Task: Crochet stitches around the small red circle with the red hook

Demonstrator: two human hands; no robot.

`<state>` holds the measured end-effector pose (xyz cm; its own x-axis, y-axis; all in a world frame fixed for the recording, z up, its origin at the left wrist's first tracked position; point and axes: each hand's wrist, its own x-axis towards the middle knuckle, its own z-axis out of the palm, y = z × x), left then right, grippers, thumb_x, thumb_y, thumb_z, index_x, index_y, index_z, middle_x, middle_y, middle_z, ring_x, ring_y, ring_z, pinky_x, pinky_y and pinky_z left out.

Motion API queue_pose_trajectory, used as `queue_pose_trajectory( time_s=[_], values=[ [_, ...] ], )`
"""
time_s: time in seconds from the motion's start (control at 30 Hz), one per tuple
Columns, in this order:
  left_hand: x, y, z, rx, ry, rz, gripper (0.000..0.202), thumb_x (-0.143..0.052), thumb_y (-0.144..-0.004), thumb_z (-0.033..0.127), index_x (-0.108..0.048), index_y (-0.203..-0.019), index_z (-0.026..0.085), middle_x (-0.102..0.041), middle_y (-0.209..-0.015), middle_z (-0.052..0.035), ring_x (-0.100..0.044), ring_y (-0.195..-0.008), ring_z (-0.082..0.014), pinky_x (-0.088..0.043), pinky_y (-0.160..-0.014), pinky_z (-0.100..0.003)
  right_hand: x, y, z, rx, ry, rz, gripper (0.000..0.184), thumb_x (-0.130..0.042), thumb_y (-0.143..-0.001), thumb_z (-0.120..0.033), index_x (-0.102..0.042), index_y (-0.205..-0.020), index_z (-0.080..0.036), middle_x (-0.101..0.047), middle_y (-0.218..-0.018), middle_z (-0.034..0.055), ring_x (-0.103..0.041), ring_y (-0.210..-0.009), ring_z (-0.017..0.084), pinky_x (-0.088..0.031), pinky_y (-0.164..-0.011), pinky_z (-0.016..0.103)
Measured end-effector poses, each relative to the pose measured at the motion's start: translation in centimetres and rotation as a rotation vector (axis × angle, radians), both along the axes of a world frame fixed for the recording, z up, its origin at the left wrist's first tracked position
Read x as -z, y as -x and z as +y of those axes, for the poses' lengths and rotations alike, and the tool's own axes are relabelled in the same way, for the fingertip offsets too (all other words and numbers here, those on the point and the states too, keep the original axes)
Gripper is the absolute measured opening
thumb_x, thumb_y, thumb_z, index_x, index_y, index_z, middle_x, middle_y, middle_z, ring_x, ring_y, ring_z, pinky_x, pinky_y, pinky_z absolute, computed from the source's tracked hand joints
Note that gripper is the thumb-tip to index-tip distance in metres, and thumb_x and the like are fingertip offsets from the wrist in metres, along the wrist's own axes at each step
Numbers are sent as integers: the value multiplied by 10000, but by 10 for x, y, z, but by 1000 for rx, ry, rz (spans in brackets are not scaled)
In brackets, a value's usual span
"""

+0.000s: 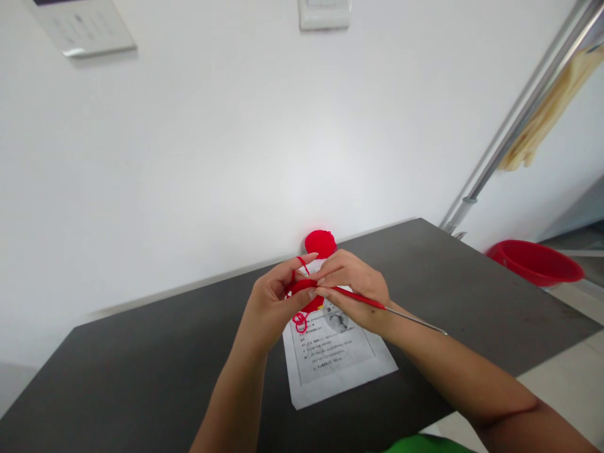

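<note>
Red knitted piece is between your two hands, over the printed sheet on the dark table. Partly covered by your fingers, so full outline can't be read.

Handling, my judgement: very light, soft, floppy, not slippery. Won't break, but it should stretch if pulled, and loops could slip loose. Best hold is a flat pinch at the edge, close to the stitch being worked, without crushing it.

Left grip: closed in a light pinch on that piece, thumb on the near side, fingers behind. Index finger is raised, with a yarn strand looped around it. Treat that finger as your tension control; too tight likely puckers the fabric, too slack likely drops the loop.

Right grip: closed around the slim crochet hook, thumb and fingertips pinching it right beside the work. Red section runs through your hand, bare metal end sticks out past the wrist, toward lower right. Working tip is hidden by your fingers, can't tell if it's inside a stitch. Hook looks stiff, light and probably smooth, so hold it on the red section.

Loose yarn tangle hangs just below the piece; could snag. Yarn ball sits behind your hands, near the wall.
</note>
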<state>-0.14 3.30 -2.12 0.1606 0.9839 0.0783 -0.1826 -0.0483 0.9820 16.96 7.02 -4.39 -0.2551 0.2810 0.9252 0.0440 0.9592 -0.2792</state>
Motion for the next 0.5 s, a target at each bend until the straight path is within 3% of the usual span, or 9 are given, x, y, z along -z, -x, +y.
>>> queue_pose_trajectory(
  time_s=[0.13, 0.2, 0.33, 0.5],
  values=[
    [0, -6, -6, -284, -133, 211, 483, -800, -740, 200, -732, -1218, 211, -688, -730, 37, -629, -731, -141, -514, -757, -259, 7, 3, 4, 120, -42, -39, 9, -618, -965, -195, -617, -956, -197, -721, -967, 85, -678, -887, 188, -564, -799, 358],
    [0, -10, -7, -326, -132, 176, 487, -804, -725, 194, -736, -1207, 212, -683, -729, 38, -628, -738, -146, -511, -753, -259, 12, 5, 7, 176, -107, -60, 33, -603, -978, -229, -600, -969, -197, -709, -995, 98, -667, -928, 198, -559, -830, 366],
    [-2, -13, 1, -123, 49, -115, 444, -859, -615, 190, -784, -1051, 175, -690, -682, 18, -618, -636, -134, -498, -644, -248, 18, 8, 11, 204, -234, -65, 80, -573, -994, -280, -588, -985, -201, -707, -1030, 109, -657, -1014, 229, -550, -882, 393],
    [-6, -2, 8, 251, 215, -329, 308, -849, -586, 166, -805, -888, 123, -677, -592, -20, -628, -575, -146, -473, -578, -237, 4, 3, 3, 114, -188, -126, 176, -528, -1019, -358, -573, -953, -202, -724, -940, 86, -688, -992, 208, -574, -882, 374]
  ],
)
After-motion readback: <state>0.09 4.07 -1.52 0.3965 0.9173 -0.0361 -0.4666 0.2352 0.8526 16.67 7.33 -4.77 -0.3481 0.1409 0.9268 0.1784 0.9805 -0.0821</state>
